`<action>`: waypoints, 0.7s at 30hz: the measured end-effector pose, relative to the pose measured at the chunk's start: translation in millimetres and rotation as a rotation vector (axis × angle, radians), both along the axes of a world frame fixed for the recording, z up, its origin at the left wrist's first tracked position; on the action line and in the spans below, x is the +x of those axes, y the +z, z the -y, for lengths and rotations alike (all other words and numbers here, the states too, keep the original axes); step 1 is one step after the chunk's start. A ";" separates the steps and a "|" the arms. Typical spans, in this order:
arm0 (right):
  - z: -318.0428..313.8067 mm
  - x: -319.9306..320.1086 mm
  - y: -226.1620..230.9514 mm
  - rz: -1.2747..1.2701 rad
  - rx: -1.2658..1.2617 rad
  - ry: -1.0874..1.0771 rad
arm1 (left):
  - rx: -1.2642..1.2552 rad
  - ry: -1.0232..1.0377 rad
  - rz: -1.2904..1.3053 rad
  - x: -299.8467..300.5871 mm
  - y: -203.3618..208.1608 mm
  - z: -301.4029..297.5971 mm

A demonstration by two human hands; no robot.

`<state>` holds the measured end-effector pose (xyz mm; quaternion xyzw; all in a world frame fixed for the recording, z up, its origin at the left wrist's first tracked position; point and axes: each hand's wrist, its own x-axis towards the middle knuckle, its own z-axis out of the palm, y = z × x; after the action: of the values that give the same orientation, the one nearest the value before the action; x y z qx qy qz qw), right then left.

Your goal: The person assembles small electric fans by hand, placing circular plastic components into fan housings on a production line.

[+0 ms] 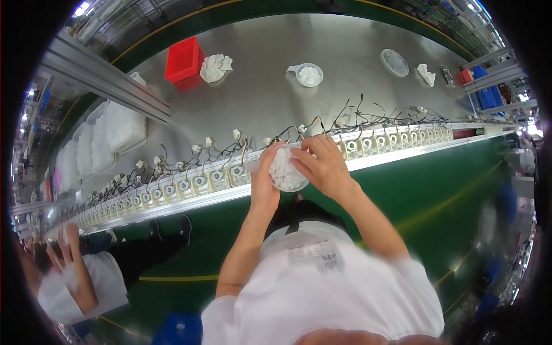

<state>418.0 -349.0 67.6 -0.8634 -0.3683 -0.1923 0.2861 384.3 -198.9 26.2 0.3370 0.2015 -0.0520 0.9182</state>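
Observation:
My left hand (265, 178) is closed around the side of a round white scoop (295, 187), whose pale handle seems to stick out at the left. Small white pieces (282, 169) fill it. Over the scoop's right rim, my right hand (326, 167) has its fingers curled and drawn together, thumb and fingertips at the pieces; anything pinched there is too small to make out. Just beyond both hands runs a long row of cream-coloured square units (200, 183) with round centres, set along a metal rail, dark wires with white connectors (237, 134) rising from them.
On the steel table (259, 63) stand a red bin (183, 60), crumpled white material (216, 68), another scoop of white pieces (310, 75) and a round clear lid (394, 62). White trays (123, 127) sit at left under a metal post. A co-worker (86, 282) is at lower left.

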 end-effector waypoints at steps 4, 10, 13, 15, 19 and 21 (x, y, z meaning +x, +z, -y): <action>-7.9 -0.2 -0.5 -0.006 0.006 -0.023 | -0.008 -0.048 -0.017 3.3 4.9 -6.3; -15.9 -12.5 1.8 -0.429 0.369 -0.150 | -0.015 -0.083 -0.019 10.6 2.4 -9.9; -10.5 -12.8 1.3 -0.629 0.479 -0.162 | -0.044 -0.090 -0.020 15.2 -4.2 -8.9; 2.1 -13.5 -6.5 -0.718 0.849 -0.227 | -0.048 -0.084 -0.040 17.8 0.7 -7.4; 65.2 -14.2 -40.8 -0.585 0.668 -0.408 | -0.032 -0.084 -0.048 20.1 5.2 -9.6; 85.0 -17.1 -51.8 -0.449 0.477 -0.598 | -0.061 -0.076 -0.051 20.6 9.5 -12.9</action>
<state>401.0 -434.0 15.9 -0.8623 0.0238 -0.1538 0.4818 405.0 -186.0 35.7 0.3150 0.2102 -0.1017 0.9199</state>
